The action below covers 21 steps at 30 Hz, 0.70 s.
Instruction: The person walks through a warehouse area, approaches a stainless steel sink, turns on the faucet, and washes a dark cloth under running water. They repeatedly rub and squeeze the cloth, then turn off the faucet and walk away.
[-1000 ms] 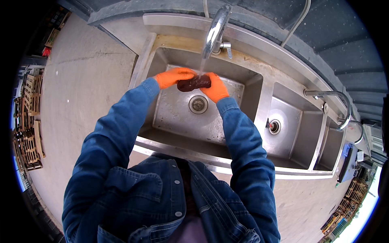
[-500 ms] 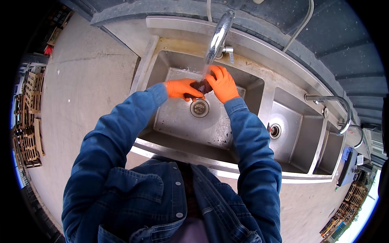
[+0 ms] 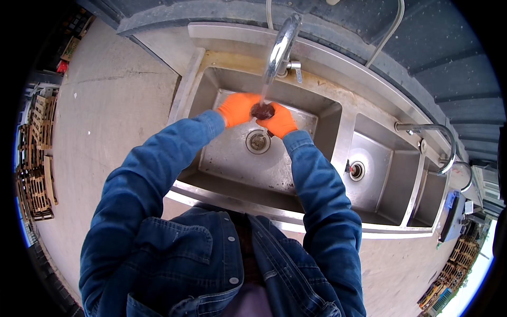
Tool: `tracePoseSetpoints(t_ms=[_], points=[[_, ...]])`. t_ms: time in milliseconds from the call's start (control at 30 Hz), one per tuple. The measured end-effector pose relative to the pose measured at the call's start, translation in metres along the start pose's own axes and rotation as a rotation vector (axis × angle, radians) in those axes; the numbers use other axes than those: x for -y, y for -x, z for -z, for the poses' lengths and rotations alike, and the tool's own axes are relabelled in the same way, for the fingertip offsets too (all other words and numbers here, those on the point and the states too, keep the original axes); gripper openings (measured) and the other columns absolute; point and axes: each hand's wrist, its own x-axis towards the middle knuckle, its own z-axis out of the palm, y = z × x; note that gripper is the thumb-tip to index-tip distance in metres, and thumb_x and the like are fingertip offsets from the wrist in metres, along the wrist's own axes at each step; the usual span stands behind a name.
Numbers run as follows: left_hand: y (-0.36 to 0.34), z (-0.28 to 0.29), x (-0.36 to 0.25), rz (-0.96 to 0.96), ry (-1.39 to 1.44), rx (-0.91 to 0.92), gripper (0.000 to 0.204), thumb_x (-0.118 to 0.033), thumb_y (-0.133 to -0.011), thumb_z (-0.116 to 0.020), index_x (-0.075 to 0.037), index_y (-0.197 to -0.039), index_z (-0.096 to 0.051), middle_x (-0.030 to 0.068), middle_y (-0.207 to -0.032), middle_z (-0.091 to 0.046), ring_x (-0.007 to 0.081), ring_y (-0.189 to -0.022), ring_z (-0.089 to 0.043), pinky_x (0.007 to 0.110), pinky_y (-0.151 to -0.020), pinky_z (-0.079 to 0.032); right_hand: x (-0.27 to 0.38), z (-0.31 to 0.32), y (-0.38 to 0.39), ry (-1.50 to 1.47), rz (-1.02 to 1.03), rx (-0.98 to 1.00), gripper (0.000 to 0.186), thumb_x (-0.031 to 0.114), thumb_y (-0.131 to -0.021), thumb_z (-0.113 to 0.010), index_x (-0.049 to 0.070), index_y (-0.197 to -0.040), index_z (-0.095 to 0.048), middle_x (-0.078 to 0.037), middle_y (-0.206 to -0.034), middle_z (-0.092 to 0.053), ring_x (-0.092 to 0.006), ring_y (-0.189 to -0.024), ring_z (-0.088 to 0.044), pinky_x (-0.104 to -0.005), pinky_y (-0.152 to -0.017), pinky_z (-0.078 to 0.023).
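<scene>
A dark reddish-brown, rounded lump (image 3: 262, 111), its kind not clear, is held over the large sink basin (image 3: 227, 158). Water from the chrome faucet (image 3: 282, 47) runs down onto it. My right hand (image 3: 279, 122), in an orange glove, grips the lump from the right and from below. My left hand (image 3: 237, 109), gloved in orange too, is at the lump's left side. Motion smears its fingers, so their closure is unclear. Just below the hands lies the round drain strainer (image 3: 258, 141).
To the right is a smaller basin (image 3: 376, 153) with its own drain (image 3: 357, 170) and a second curved faucet (image 3: 451, 142). The sink's front rim (image 3: 237, 203) runs between me and the basins. Wooden pallets (image 3: 39, 153) are stacked far left.
My left hand has turned and risen to the lump's upper left. My right hand has moved down and slightly left, and now holds the lump from below. The lump shows more openly under the stream.
</scene>
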Motion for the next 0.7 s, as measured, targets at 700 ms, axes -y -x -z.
tracePoseSetpoints(t_ms=[700], points=[[0.012,0.020,-0.006,0.188,0.035,0.218,0.067,-0.027,-0.066,-0.071,-0.013,-0.124,-0.041,0.0129,-0.105,-0.053,0.0319,-0.098,-0.052,0.037,-0.084,-0.043,-0.004,0.000,-0.009,-0.807,-0.158,0.151,0.074,0.000,-0.062,-0.070,0.002,-0.127,-0.035,-0.014,-0.112,-0.050,-0.0239,-0.095,-0.053,-0.0320,-0.075,-0.045]])
